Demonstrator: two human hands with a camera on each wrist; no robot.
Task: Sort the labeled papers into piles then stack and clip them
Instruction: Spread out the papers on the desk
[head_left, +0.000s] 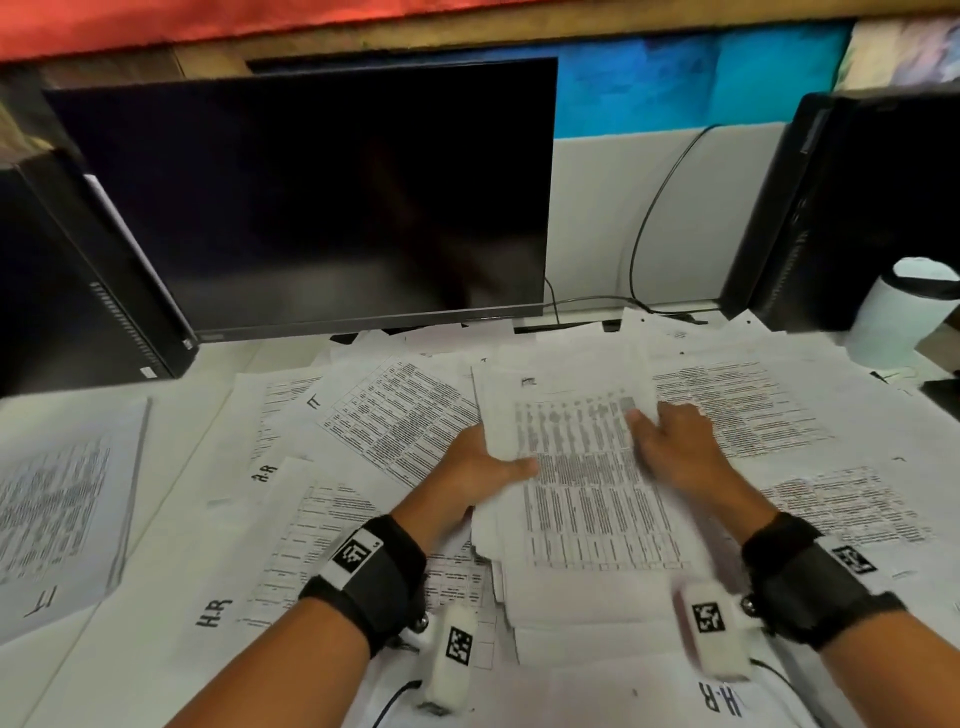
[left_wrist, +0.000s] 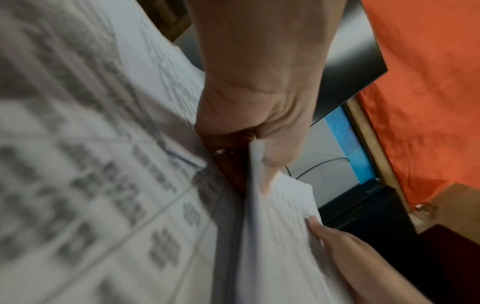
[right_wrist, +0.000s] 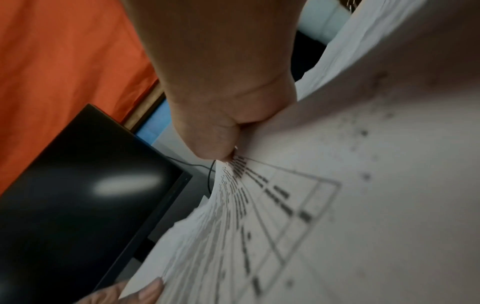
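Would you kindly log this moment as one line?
stage: stacking | left hand: grips paper stack | right hand: grips same stack | clip: unseen

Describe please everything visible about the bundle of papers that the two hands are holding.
The bundle of papers is a sheaf of white printed sheets; the top page shows a table of dark text columns and a small handwritten label near its upper left corner, too blurred to read. The sheets are unevenly aligned, with edges fanning out at the bottom. The bundle lies at the middle of the desk over other scattered sheets. The left hand grips its left edge, thumb on top, and the right hand holds its right edge.
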